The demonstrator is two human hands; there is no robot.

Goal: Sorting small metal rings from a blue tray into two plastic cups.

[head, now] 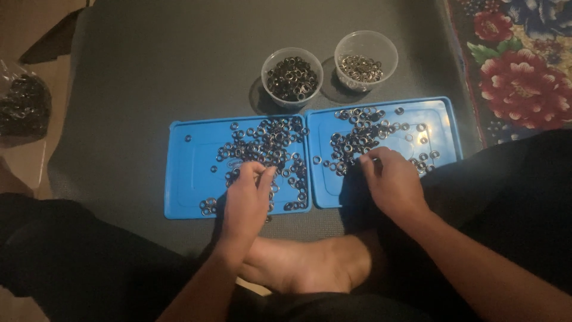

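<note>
Bare feet, crossed, lie nearest the camera, between dark-clad legs, on a dark grey mat.

Left hand: resting over the lower right part of the left blue tray. Fingertips are drawn together among the small metal rings scattered there. The grip looks pinched nearly closed; whether a ring sits between the fingers cannot be told.

Right hand: resting over the lower left part of the right blue tray. Its fingers are curled down onto a second scatter of rings. The grip is partly closed; what it has hold of, if anything, cannot be told.

Trays: two flat, shallow, rectangular, side by side with inner edges touching. On the left tray the rings cluster toward the right half, with a small separate group near the lower edge and one stray ring at upper left. On the right tray the rings lie mostly in the upper left and centre.

Beyond the trays: two clear plastic cups, just beside each other. The left cup holds darker rings; the right cup holds paler, silvery rings.

Surroundings: a clear bag of dark pieces at the left edge; a floral rug at upper right.
</note>
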